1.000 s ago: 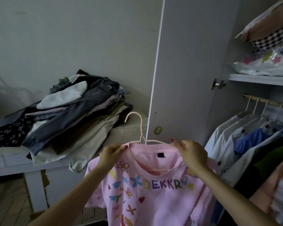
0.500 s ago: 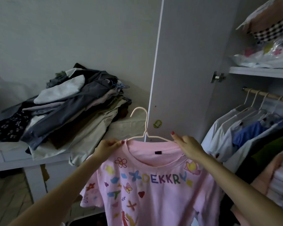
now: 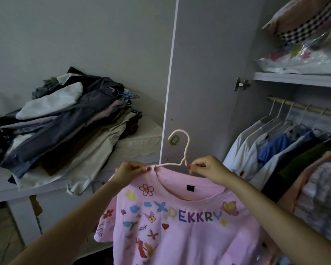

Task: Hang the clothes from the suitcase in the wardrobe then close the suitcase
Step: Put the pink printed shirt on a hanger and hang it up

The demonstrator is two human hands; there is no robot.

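A pink T-shirt (image 3: 182, 232) printed with flowers, butterflies and coloured letters hangs on a pale pink hanger (image 3: 182, 148), held up in front of the open wardrobe door (image 3: 208, 73). My left hand (image 3: 131, 171) pinches the shirt's left shoulder at the collar. My right hand (image 3: 208, 169) pinches the right shoulder at the hanger's neck. The hanger's hook points up and left. To the right, the wooden wardrobe rail (image 3: 306, 107) carries several hung shirts (image 3: 266, 148). The suitcase is out of view.
A heap of folded clothes (image 3: 65, 127) lies on a white table (image 3: 0, 186) at the left against the wall. A wardrobe shelf (image 3: 294, 78) above the rail holds bagged bedding (image 3: 304, 60). A hinge (image 3: 241, 84) sticks out beside the shelf.
Both hands have slid inward along the shoulders toward the collar and now pinch near the hanger's neck. The shirt and hanger have shifted right, toward the wardrobe.
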